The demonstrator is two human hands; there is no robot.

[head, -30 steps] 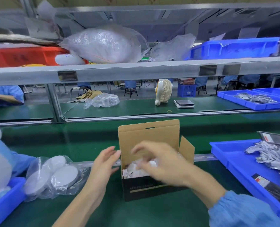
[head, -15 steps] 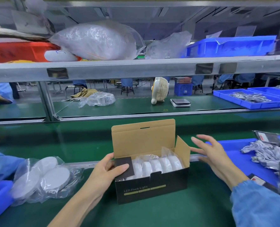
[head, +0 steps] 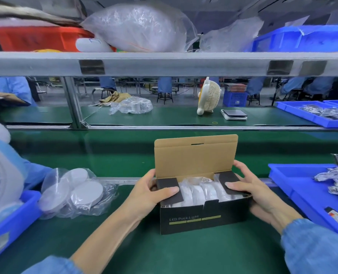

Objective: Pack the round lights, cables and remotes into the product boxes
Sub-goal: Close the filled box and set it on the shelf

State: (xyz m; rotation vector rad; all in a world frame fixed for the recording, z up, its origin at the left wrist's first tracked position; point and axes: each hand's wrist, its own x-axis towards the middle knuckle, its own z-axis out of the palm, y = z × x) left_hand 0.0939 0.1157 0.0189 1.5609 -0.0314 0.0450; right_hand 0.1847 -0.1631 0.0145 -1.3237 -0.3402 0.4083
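— Box (head: 201, 218) square on the green bench (head: 124, 244), long axis running left to right, lid (head: 196, 155) standing upright at the far edge. Packed already with a row of bagged round lights (head: 200, 191).

— Hands?

— Left hand (head: 148, 191) gripping the left end, thumb pressing the left side flap (head: 169, 191) down over the lights. Right hand (head: 249, 189) wrapped round the right end likewise, thumb flat on the right side flap (head: 230, 184). Neither free; both clamped on the box, one per end.

— So the lid next, probably?

— Likely. Lies beyond both hands, hinged along the back, so would need folding toward the body over the two flaps. Equally near to either hand.

— Anything else worth noting?

— More bagged lights (head: 75, 192) on the bench just left of the box, near the left hand. White cables (head: 336, 180) in the blue tray (head: 294, 186) to the right, near the right hand. Cannot tell whether a cable or remote sits in the box yet.
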